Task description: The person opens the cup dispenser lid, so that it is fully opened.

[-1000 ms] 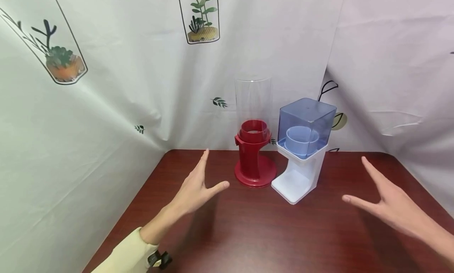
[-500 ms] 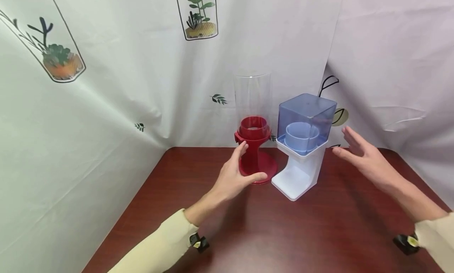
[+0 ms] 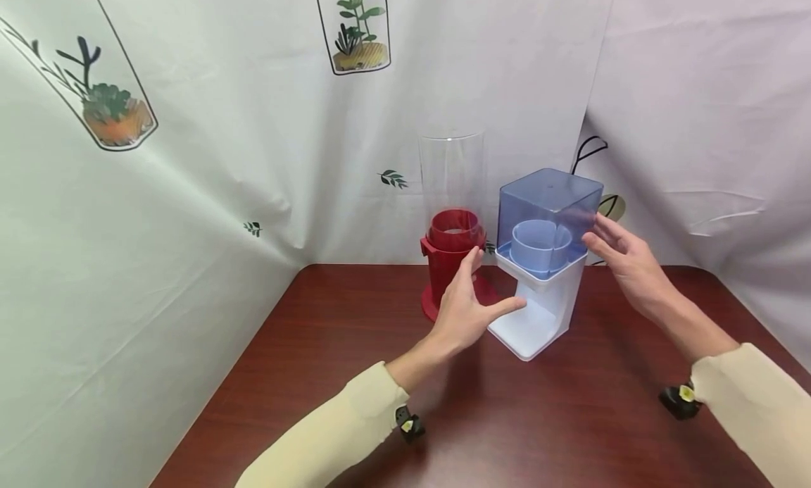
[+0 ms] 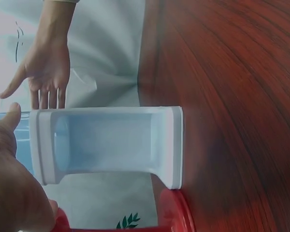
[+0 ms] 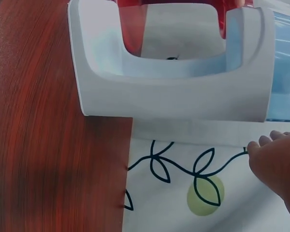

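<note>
A white C-shaped stand (image 3: 538, 312) with a see-through blue square box (image 3: 550, 191) on top stands upright on the table; a round ring shows inside the box. My left hand (image 3: 464, 312), fingers straight and thumb spread, hovers just in front of its left side and holds nothing. On the other side my right hand (image 3: 633, 266) has its fingertips right beside the box's right wall; whether they touch it I cannot tell. In the right wrist view the hand (image 5: 278, 162) appears just below the box. Behind my left hand stands a red stand (image 3: 443, 271) with a clear cylinder (image 3: 451, 171) on top.
Both stands are near the back of the dark red-brown wooden table (image 3: 329, 340), close together. A white curtain (image 3: 304, 157) printed with plants hangs behind and to the left. A small black device (image 3: 410, 424) is strapped at my left cuff, another (image 3: 681, 401) at my right.
My left hand has moved right, past the front of the red stand toward the white one. My right hand has come in leftward and up to the blue box. Both stands have stayed put.
</note>
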A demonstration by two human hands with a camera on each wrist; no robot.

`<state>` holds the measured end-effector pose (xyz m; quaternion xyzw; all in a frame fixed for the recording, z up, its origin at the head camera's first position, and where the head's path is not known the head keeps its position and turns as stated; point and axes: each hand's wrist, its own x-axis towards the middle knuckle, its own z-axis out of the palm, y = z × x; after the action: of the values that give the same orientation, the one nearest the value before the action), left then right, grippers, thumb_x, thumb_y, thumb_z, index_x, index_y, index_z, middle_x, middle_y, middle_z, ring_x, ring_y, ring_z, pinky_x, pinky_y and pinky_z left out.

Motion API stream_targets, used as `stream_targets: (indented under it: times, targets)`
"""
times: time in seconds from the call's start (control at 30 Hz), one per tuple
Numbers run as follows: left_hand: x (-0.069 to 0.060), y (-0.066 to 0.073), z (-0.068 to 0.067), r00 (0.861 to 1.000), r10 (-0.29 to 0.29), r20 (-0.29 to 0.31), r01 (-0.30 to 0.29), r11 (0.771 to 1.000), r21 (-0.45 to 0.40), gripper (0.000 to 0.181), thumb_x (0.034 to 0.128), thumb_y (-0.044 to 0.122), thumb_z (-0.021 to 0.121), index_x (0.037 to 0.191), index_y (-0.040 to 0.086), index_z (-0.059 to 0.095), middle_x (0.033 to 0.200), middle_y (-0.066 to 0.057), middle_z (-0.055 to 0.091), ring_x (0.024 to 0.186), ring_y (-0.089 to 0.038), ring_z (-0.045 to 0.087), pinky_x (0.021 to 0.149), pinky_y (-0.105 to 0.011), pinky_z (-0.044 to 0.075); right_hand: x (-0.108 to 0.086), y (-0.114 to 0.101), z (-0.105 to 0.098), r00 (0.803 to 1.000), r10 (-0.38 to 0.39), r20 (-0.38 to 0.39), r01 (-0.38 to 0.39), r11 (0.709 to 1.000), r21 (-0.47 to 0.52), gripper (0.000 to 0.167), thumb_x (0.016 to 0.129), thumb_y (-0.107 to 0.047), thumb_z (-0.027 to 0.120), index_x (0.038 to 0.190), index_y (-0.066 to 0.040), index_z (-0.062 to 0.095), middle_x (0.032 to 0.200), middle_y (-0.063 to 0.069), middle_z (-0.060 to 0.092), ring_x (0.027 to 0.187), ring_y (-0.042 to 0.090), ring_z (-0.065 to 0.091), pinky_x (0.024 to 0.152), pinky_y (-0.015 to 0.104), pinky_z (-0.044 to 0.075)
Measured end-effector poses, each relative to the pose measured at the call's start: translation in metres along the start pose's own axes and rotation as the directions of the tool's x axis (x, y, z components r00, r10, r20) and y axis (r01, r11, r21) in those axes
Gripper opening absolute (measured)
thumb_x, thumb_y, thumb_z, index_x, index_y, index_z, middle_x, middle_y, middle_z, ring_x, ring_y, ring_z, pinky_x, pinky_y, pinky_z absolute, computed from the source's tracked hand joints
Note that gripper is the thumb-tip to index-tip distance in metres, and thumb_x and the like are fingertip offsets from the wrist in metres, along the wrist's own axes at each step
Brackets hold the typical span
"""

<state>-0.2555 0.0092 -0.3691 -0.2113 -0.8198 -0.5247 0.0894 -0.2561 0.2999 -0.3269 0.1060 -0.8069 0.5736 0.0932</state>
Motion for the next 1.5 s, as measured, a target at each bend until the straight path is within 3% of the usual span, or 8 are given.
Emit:
stream_targets:
  times: [0.17,0.4,0.6,0.73,0.93,1.3,1.37,1.5]
  targets:
    - [0.007,0.002,0.015,0.999,-0.017,-0.031,0.017,1.000,-0.002,0.107,0.0833,0.046,0.088,0.168,0.019,0.027,0.169,0.005,0.037,0.152,-0.019,0.040,0.116,-0.050,0.044,0.006,0.002,0.006,0.999,0.041,-0.005,-0.041,0.999,-0.002,0.078,0.112,-0.033,0.055,0.170,-0.006,0.010,0.172,0.025,0.016,0.158,0.044,0.017,0.126,0.050,0.023]
    - [0.015,0.006,0.032,0.995,-0.040,-0.095,0.042,0.999,0.020,0.108,0.0826,0.052,0.087,0.167,0.018,0.028,0.168,0.003,0.040,0.151,-0.021,0.042,0.118,-0.053,0.042,0.012,0.008,0.012,0.999,0.035,0.001,-0.035,0.998,-0.056,0.074,0.108,-0.030,0.065,0.167,-0.005,0.028,0.166,0.024,0.038,0.150,0.046,0.037,0.101,0.013,0.046]
    - [0.016,0.008,0.043,0.992,-0.069,-0.102,0.070,0.997,0.014,0.106,0.0838,0.050,0.087,0.167,0.020,0.029,0.167,0.003,0.041,0.149,-0.021,0.044,0.117,-0.051,0.044,0.012,0.015,0.014,0.998,0.045,0.039,-0.043,0.998,-0.051,0.079,0.106,-0.027,0.068,0.168,-0.004,0.024,0.165,0.027,0.037,0.148,0.049,0.038,0.096,0.010,0.048]
    - [0.017,0.009,0.046,0.994,-0.061,-0.096,0.064,0.998,0.026,0.106,0.0843,0.051,0.086,0.168,0.020,0.028,0.167,0.002,0.041,0.149,-0.022,0.045,0.116,-0.052,0.044,0.013,0.018,0.013,0.995,0.068,0.067,-0.064,0.996,-0.067,0.083,0.106,-0.028,0.068,0.168,-0.003,0.020,0.166,0.028,0.034,0.146,0.048,0.041,0.098,0.012,0.047]
    - [0.018,0.009,0.048,0.994,-0.049,-0.102,0.054,0.998,0.041,0.106,0.0845,0.050,0.086,0.168,0.020,0.027,0.167,0.001,0.041,0.148,-0.022,0.047,0.116,-0.052,0.044,0.010,0.022,0.015,0.988,0.112,0.107,-0.101,0.989,-0.106,0.090,0.105,-0.030,0.070,0.170,-0.004,0.013,0.166,0.031,0.032,0.145,0.048,0.043,0.109,0.030,0.048]
    - [0.021,0.011,0.046,0.995,-0.048,-0.086,0.050,0.998,0.026,0.104,0.0846,0.050,0.086,0.167,0.018,0.030,0.162,-0.001,0.048,0.144,-0.026,0.051,0.114,-0.049,0.048,0.004,0.024,0.020,0.994,0.097,0.050,-0.091,0.991,-0.097,0.090,0.104,-0.029,0.072,0.169,-0.003,0.016,0.163,0.034,0.034,0.142,0.051,0.046,0.099,0.021,0.050]
    - [0.021,0.011,0.043,0.996,-0.047,-0.076,0.050,0.998,0.030,0.104,0.0842,0.050,0.086,0.166,0.018,0.031,0.161,-0.002,0.049,0.144,-0.025,0.052,0.113,-0.048,0.048,0.001,0.023,0.022,0.997,0.075,0.025,-0.072,0.993,-0.095,0.089,0.103,-0.028,0.073,0.168,-0.001,0.019,0.160,0.035,0.038,0.137,0.043,0.054,0.093,0.013,0.050]
    - [0.021,0.011,0.036,0.998,-0.041,-0.052,0.043,0.998,0.034,0.105,0.0829,0.051,0.086,0.166,0.017,0.032,0.160,-0.001,0.050,0.144,-0.022,0.052,0.113,-0.046,0.049,-0.006,0.016,0.027,0.999,0.021,-0.032,-0.024,0.995,-0.092,0.086,0.100,-0.024,0.077,0.165,0.003,0.028,0.153,0.036,0.048,0.113,0.003,0.064,0.085,0.005,0.049]
